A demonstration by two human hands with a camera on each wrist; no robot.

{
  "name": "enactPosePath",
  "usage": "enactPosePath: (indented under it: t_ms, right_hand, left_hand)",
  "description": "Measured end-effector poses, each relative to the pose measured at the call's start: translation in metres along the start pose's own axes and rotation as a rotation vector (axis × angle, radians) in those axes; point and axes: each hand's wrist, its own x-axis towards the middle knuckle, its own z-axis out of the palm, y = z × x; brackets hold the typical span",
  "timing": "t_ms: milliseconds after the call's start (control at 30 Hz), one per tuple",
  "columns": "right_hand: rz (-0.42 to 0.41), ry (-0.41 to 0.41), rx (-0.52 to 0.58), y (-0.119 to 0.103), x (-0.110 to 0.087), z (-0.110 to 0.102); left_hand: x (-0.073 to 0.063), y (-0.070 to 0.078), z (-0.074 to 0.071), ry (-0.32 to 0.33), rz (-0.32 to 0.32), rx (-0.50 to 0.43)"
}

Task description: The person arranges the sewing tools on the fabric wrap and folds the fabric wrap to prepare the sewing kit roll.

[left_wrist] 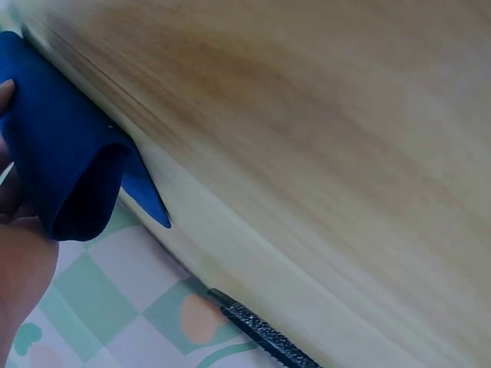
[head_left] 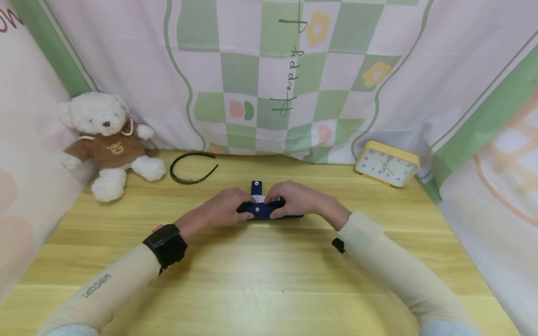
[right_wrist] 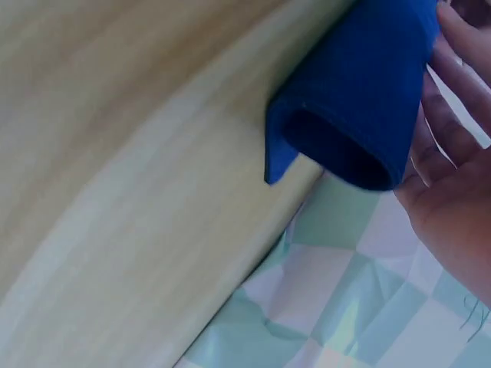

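Note:
A dark blue fabric case [head_left: 264, 213] with a metal snap is folded over into a roll near the middle of the table. Its strap [head_left: 256, 186], tipped with another snap, sticks out on the far side, with a whitish patch beside it. My left hand [head_left: 227, 207] grips the left end of the roll, thumb on the near side. At the right end, my right hand [head_left: 296, 199] pinches it between thumb and fingers. Both wrist views show hollow open ends of the rolled case [left_wrist: 65, 138], and a loose flap of the case [right_wrist: 280, 157] hangs beneath.
Behind the left hand lies a black toothed headband [head_left: 185, 180]. A white teddy bear [head_left: 115, 149] in a brown top sits at the back left. At the back right stands a yellow clock [head_left: 388, 163]. A checkered curtain [head_left: 277, 84] borders the wooden table [head_left: 260, 280].

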Motion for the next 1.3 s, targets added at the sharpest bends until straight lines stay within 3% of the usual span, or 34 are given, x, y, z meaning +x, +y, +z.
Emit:
enactPosePath:
  t_ms: [133, 233, 433, 567, 833, 1000, 1300]
  right_hand:
    - [0.004, 0.008, -0.08, -0.003, 0.003, 0.006]
    - [0.005, 0.02, -0.105, -0.002, 0.004, 0.008]
    - [-0.004, 0.035, -0.126, 0.003, 0.004, 0.012]
    - [-0.008, 0.046, -0.142, 0.007, 0.003, 0.016]
    - [-0.046, 0.114, -0.219, 0.008, 0.0, 0.018]
    - [-0.111, 0.178, -0.295, 0.008, -0.004, 0.018]
    - [-0.082, 0.128, -0.285, 0.006, -0.009, 0.02]
  left_hand:
    - [0.001, -0.004, 0.002, 0.006, -0.015, 0.007]
    - [0.0, -0.006, 0.003, 0.048, 0.005, 0.021]
    - [-0.003, -0.009, 0.008, 0.203, 0.204, 0.177]
    - [-0.004, -0.01, 0.008, 0.222, 0.272, 0.257]
    - [-0.005, -0.01, 0.006, 0.114, 0.237, 0.3]
    - [-0.006, -0.01, 0.005, 0.1, 0.206, 0.249]
    - [-0.008, -0.01, 0.002, 0.089, 0.165, 0.193]
